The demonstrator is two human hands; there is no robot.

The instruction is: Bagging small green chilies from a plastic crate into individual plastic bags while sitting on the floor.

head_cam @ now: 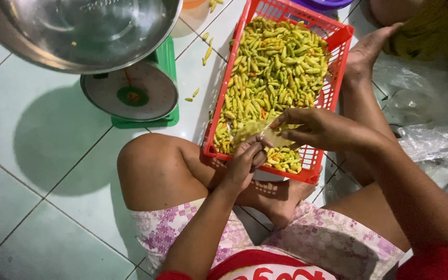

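A red plastic basket point(344, 35) full of small yellow-green chili peppers point(276, 67) rests across my crossed legs. Over its near end, both hands hold a small clear plastic bag point(257, 130) with a few peppers in it. My left hand point(245, 161) grips the bag's lower edge at the basket's near rim. My right hand point(317, 127) pinches the bag's upper edge from the right.
A green kitchen scale point(133, 96) with a round dial stands on the tiled floor to the left, under a steel bowl point(79, 31). A few loose peppers point(206, 52) lie on the tiles. Crumpled clear plastic bags point(431, 140) lie at the right.
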